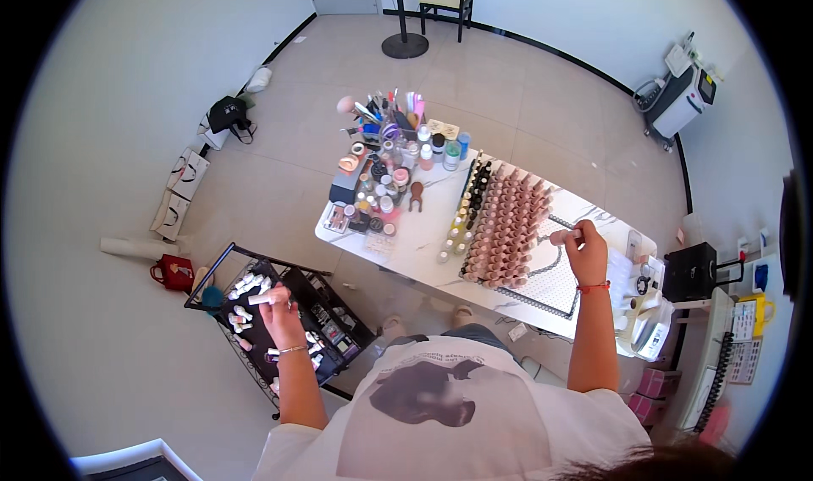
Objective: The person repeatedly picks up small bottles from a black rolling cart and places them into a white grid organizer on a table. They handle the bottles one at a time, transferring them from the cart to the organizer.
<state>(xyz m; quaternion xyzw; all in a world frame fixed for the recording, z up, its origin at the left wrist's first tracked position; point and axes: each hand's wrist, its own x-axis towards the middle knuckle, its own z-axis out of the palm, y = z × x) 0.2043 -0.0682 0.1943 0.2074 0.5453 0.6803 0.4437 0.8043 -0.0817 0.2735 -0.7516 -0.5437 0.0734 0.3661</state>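
Observation:
My left hand (pixel 279 310) grips a small white bottle (pixel 263 298) over a black rolling cart (pixel 296 287), whose top holds several loose white bottles (pixel 240 314). My right hand (pixel 584 248) holds a small pale-pink bottle (pixel 561 239) above a white mat with a dotted surface and dark border (pixel 549 296) on the marble-look table (pixel 404 251). To the left of that hand stand rows of pinkish nude bottles (pixel 504 227), bordered on their left by a row of black-capped and pale yellowish bottles (pixel 470 197).
Brushes and jars (pixel 389 172) crowd the table's left end; white containers (pixel 639 320) fill its right. Beyond are a standing fan (pixel 404 45), a chair (pixel 445 2), a wheeled machine (pixel 677 100), a black case (pixel 690 273), and bags (pixel 182 193) along the left wall.

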